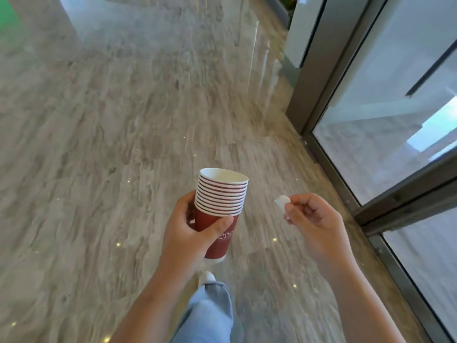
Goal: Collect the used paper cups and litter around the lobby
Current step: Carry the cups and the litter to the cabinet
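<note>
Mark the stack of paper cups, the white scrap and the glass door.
stack of paper cups [220, 195]: head view, on the stacked white rims.
white scrap [282, 203]: head view, on its exposed upper end.
glass door [371, 149]: head view, on the glass pane.

1. a grey-beige, marble-patterned floor [123, 144] fills most of the view, with small glints of light on it.
2. glass doors [395, 107] in a dark metal frame [321, 70] run along the right.
3. a blurred green shape [7, 23] sits in the top left corner.
</note>
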Motion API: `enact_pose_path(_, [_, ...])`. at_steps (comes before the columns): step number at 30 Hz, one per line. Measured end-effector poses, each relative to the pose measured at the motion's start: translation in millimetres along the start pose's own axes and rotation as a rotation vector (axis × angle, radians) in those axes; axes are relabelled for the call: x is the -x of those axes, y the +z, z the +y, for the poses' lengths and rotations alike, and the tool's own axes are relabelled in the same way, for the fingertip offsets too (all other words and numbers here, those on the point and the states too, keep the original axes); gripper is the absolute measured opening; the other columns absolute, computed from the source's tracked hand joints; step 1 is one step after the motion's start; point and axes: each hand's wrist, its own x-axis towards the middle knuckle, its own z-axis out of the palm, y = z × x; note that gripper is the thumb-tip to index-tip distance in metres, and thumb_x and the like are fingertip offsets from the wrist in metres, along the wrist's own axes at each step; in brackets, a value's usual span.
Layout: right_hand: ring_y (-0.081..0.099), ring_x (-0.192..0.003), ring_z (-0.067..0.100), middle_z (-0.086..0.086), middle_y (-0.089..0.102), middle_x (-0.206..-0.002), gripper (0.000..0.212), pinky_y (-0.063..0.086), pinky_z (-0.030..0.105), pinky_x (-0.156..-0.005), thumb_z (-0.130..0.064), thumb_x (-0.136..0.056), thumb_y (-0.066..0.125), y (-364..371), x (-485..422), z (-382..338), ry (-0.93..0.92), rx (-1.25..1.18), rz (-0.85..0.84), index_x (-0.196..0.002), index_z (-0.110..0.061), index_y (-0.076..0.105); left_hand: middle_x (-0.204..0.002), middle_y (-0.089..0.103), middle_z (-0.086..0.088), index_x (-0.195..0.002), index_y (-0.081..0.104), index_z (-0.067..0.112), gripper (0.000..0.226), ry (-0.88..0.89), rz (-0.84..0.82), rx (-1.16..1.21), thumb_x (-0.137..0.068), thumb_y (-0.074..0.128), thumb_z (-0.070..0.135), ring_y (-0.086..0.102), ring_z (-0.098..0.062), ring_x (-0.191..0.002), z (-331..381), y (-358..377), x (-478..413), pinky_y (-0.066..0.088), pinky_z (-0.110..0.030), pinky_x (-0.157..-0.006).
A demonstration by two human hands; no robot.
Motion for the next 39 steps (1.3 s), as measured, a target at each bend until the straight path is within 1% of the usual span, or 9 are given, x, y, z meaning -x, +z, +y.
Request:
enact_pose_path(4, [0.056, -0.059, 0.0, -0.013, 0.064, -0.062, 0.02, 0.047, 0.013, -0.06, -0.008, -0.081, 0.064, 36.6, -99.0, -20.1, -0.06, 0.061, -0.012, -0.073, -0.027, 0.063, -0.092, 0.066, 0.023, -0.102, 0.056, 0.036, 0.057, 0.027, -0.014, -0.003, -0.05, 0.08, 0.039, 0.063, 0.003, -0.081, 24.2, 0.4, -112.3, 0.048, -0.009, -0.061])
enact_pose_path(12, [0.058, -0.061, 0.002, -0.013, 0.065, -0.066, 0.02, 0.049, 0.018, -0.062, -0.017, -0.079, 0.063, 60.5, -255.2, -17.7, -0.034, 0.12, 0.017, -0.073, -0.036, 0.065, -0.094, 0.066, 0.024, -0.102, 0.055, 0.038, 0.065, -0.008, -0.049, -0.001, -0.042, 0.078, 0.051, 0.064, 0.001, -0.084, 37.8, 25.1, -271.7, 0.049, -0.014, -0.062])
enact_pose_path(16, [0.058, -0.059, -0.001, -0.014, 0.065, -0.064, 0.027, 0.046, 0.01, -0.059, -0.007, -0.081, 0.063, 57.8, -338.0, -0.5, -0.032, 0.114, 0.025, -0.07, -0.032, 0.064, -0.094, 0.067, 0.021, -0.106, 0.056, 0.034, 0.071, -0.03, -0.058, 0.001, -0.041, 0.077, 0.053, 0.064, 0.001, -0.085, 35.2, 52.9, -345.5, 0.05, -0.015, -0.062])
enact_pose_path(22, [0.057, -0.059, 0.001, -0.014, 0.064, -0.063, 0.032, 0.045, 0.012, -0.059, -0.007, -0.082, 0.063, 46.6, -495.0, 15.9, -0.043, 0.101, 0.02, -0.071, -0.037, 0.064, -0.099, 0.067, 0.007, -0.11, 0.057, 0.026, 0.078, 0.014, -0.018, -0.028, -0.04, 0.075, 0.054, 0.065, -0.006, -0.088, 52.2, 109.5, -487.7, 0.049, -0.023, -0.07])
enact_pose_path(25, [0.057, -0.061, 0.004, -0.015, 0.063, -0.064, 0.03, 0.045, 0.014, -0.058, -0.008, -0.081, 0.064, 38.2, -575.1, 10.4, -0.055, 0.114, 0.027, -0.07, -0.036, 0.064, -0.097, 0.068, 0.008, -0.109, 0.057, 0.03, 0.074, 0.035, -0.027, -0.042, -0.041, 0.076, 0.052, 0.066, -0.006, -0.087, 73.0, 139.7, -558.6, 0.051, -0.028, -0.072])
enact_pose_path(28, [0.057, -0.063, 0.008, -0.012, 0.063, -0.066, 0.022, 0.045, 0.017, -0.059, -0.013, -0.081, 0.064, 35.0, -645.4, 3.4, -0.07, 0.137, 0.013, -0.074, -0.033, 0.063, -0.098, 0.068, 0.014, -0.105, 0.056, 0.038, 0.069, 0.052, -0.031, -0.068, -0.041, 0.076, 0.054, 0.065, -0.001, -0.087, 86.9, 165.1, -619.3, 0.05, -0.023, -0.07])
enact_pose_path(32, [0.058, -0.065, 0.009, -0.01, 0.064, -0.069, 0.016, 0.046, 0.018, -0.06, -0.015, -0.081, 0.064, 39.5, -717.6, 5.7, -0.06, 0.15, -0.014, -0.078, -0.03, 0.063, -0.101, 0.067, 0.008, -0.104, 0.055, 0.035, 0.071, 0.012, -0.03, -0.041, -0.039, 0.075, 0.054, 0.065, -0.005, -0.09, 91.2, 190.2, -683.9, 0.05, -0.027, -0.074])
enact_pose_path(37, [0.058, -0.065, 0.007, -0.01, 0.064, -0.067, 0.016, 0.047, 0.019, -0.06, -0.014, -0.082, 0.064, 53.4, -805.2, 18.9, -0.013, 0.152, -0.016, -0.077, -0.029, 0.064, -0.097, 0.068, 0.013, -0.101, 0.056, 0.037, 0.067, -0.032, -0.031, -0.017, -0.039, 0.075, 0.054, 0.065, -0.001, -0.087, 85.9, 206.3, -772.2, 0.048, -0.018, -0.067])
enact_pose_path(39, [0.059, -0.064, 0.004, -0.012, 0.064, -0.068, 0.016, 0.047, 0.016, -0.059, -0.016, -0.082, 0.064, 63.6, -846.1, 22.8, -0.013, 0.156, 0.007, -0.077, -0.031, 0.064, -0.099, 0.069, 0.011, -0.106, 0.057, 0.034, 0.071, -0.037, -0.049, -0.006, -0.04, 0.077, 0.053, 0.066, -0.004, -0.089, 83.5, 208.8, -816.9, 0.05, -0.023, -0.071])
